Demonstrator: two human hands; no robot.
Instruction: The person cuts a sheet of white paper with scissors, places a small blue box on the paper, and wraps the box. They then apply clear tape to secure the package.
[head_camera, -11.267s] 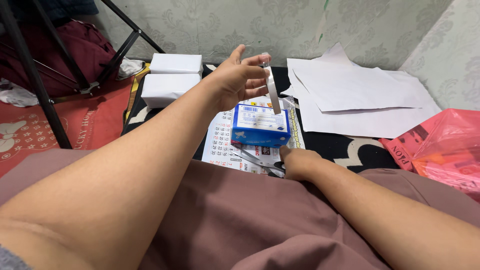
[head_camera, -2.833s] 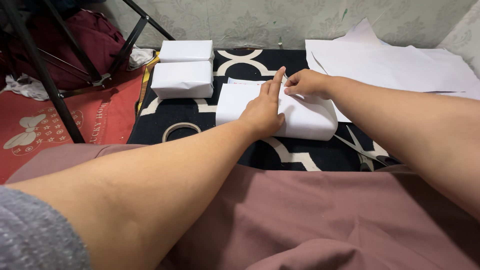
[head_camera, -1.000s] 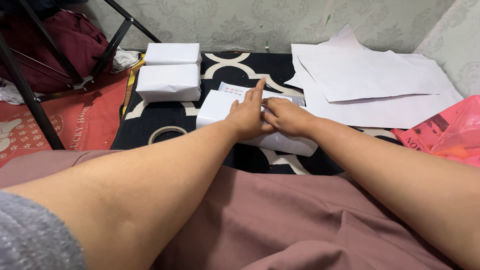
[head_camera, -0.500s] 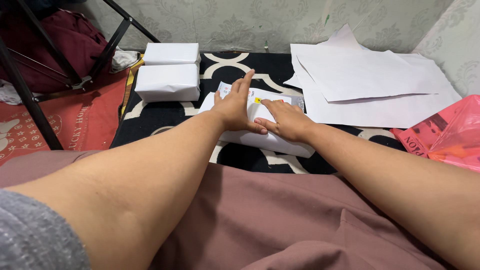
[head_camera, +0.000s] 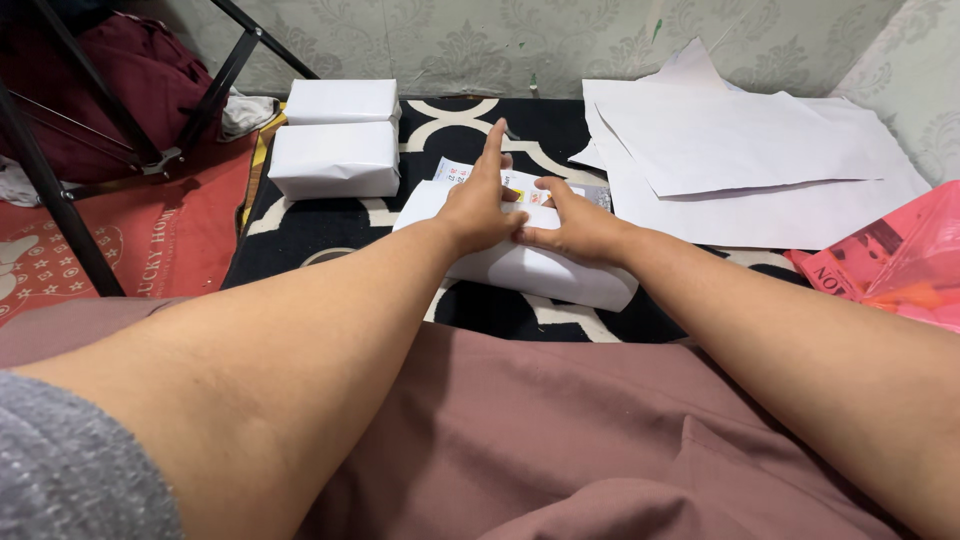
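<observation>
the left hand (head_camera: 478, 205) lies flat on top of the white paper-wrapped rectangular parcel (head_camera: 530, 268), fingers stretched forward and pressing the paper, gripping nothing; the right hand (head_camera: 575, 225) rests just beside it, touching it, fingertips spread on the same fold, likewise open and pressing rather than grasping. the parcel sits on the black mat with white curved pattern (head_camera: 330, 225), just beyond the person's lap in mauve cloth (head_camera: 560, 430), with a printed sheet showing at its far edge. as a judgement, the paper fold could spring open or crease crookedly if either hand lifts or slides unevenly, since only flat pressure holds it, and the parcel could skid on the mat if pushed forward. counted: one parcel under the hands; two finished white wrapped parcels (head_camera: 335, 158) side by side at the mat's far left; a stack of loose white paper sheets (head_camera: 740, 150) to the right, at least three, exact number unclear; one pink plastic bag (head_camera: 900, 260) at the right edge; black tripod legs (head_camera: 60, 190), of which three struts show, over the red rug (head_camera: 130, 240).
</observation>
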